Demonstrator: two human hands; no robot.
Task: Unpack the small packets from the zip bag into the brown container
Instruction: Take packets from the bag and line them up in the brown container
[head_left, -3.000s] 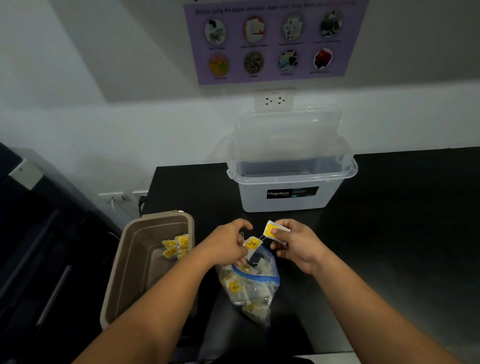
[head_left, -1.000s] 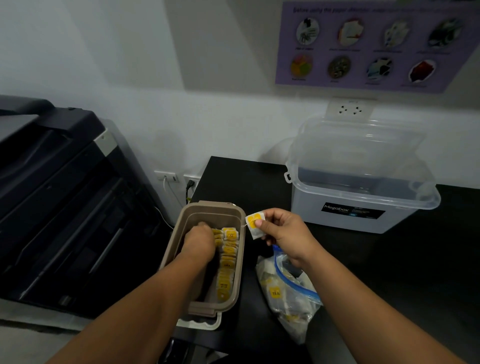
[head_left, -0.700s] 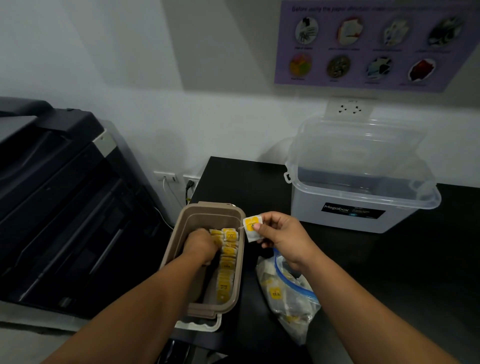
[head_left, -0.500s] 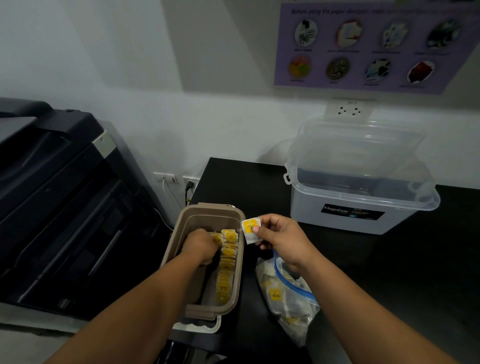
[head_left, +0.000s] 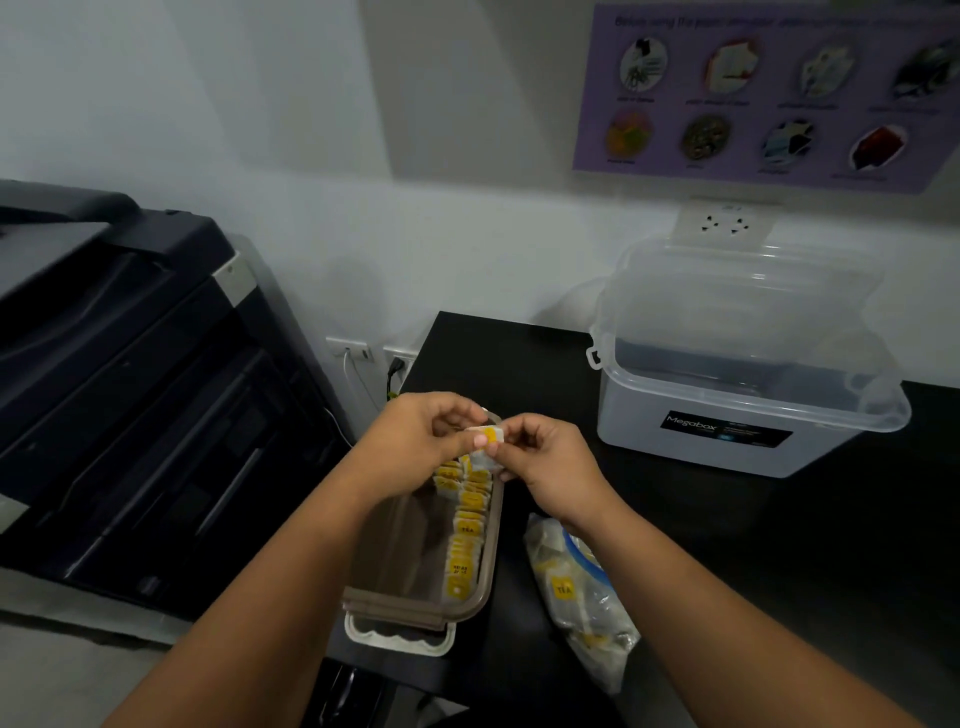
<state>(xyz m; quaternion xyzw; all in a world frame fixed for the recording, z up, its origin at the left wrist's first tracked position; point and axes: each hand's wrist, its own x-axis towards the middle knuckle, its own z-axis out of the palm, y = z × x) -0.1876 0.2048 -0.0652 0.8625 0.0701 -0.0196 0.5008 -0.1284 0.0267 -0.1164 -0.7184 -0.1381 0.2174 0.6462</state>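
Note:
A small white packet with a yellow label (head_left: 489, 435) is pinched between my left hand (head_left: 415, 441) and my right hand (head_left: 545, 454), just above the far end of the brown container (head_left: 410, 603). Inside the container, a row of several yellow-labelled packets (head_left: 465, 530) stands along its right wall. The clear zip bag with a blue seal (head_left: 582, 587) lies on the black table to the right of the container, with several packets still inside.
A clear plastic storage box (head_left: 748, 415) with its lid raised stands at the back right of the black table (head_left: 779, 545). A large dark printer (head_left: 119, 389) fills the left side. Wall sockets (head_left: 363, 351) sit behind the table's left edge.
My left hand has come up out of the container and joined my right hand on the packet. My right hand moved slightly left, over the container's far end.

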